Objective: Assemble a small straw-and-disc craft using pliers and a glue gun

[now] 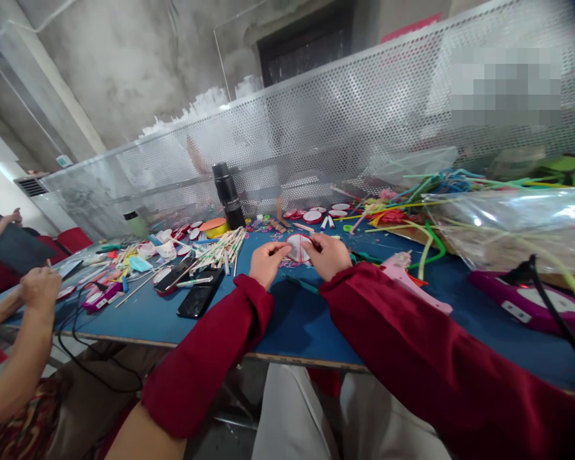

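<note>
My left hand [267, 260] and my right hand [329, 255] meet over the blue table [287, 326], both in dark red sleeves. Together they pinch a small round white disc with a red rim [298, 247], held between their fingertips just above the tabletop. Both hands have their fingers curled in on the disc's edges. A thin red line crosses the disc; what it is I cannot make out.
A pile of white sticks [223, 247], two black phones [199, 297], a black flask [228, 195], more red-rimmed discs [338, 209], coloured tubes [412, 220], a pink glue gun [407, 275] and a plastic bag [512, 227] lie around. A perforated metal screen [364, 121] backs the table. Another person's hand [38, 287] works at left.
</note>
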### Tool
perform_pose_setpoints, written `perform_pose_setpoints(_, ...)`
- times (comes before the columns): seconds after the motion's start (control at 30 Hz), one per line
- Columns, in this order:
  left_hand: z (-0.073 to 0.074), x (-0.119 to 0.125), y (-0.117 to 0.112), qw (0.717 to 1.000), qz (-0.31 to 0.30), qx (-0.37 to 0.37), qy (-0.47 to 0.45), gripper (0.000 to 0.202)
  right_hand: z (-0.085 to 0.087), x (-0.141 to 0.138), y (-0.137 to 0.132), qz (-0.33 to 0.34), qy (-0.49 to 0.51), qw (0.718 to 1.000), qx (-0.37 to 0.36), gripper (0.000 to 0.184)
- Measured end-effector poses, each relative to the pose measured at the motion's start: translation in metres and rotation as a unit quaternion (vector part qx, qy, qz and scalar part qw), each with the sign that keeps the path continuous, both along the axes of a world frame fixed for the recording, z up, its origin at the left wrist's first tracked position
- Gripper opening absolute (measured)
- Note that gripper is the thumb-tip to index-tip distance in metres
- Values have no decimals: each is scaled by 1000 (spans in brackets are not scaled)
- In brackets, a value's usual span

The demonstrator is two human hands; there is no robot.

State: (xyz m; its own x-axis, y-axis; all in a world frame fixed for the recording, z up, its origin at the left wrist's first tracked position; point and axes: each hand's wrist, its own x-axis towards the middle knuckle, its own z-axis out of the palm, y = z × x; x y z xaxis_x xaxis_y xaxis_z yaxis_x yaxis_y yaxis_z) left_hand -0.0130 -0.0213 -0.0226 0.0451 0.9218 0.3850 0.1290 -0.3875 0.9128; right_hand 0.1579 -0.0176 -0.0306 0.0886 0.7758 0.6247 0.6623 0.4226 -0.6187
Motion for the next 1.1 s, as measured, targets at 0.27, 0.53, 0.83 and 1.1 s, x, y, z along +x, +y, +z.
perform_pose_setpoints(0.27,0,1,0,997,25,-31,-63,32,5,-10,-14,0,-118,993,30,22)
perform_pose_setpoints(0.53,1,4,-1,987,-1,-97,-127,42,5,-12,-14,6,-111,993,43,21)
perform_pose_setpoints(0.83,9,5,-11,966,-166,-173,-101,50,2,1,-2,-11,32,999,-4,28)
perform_pose_setpoints(1.1,2,6,-11,964,-204,-162,-49,51,3,5,3,11,122,991,-54,29)
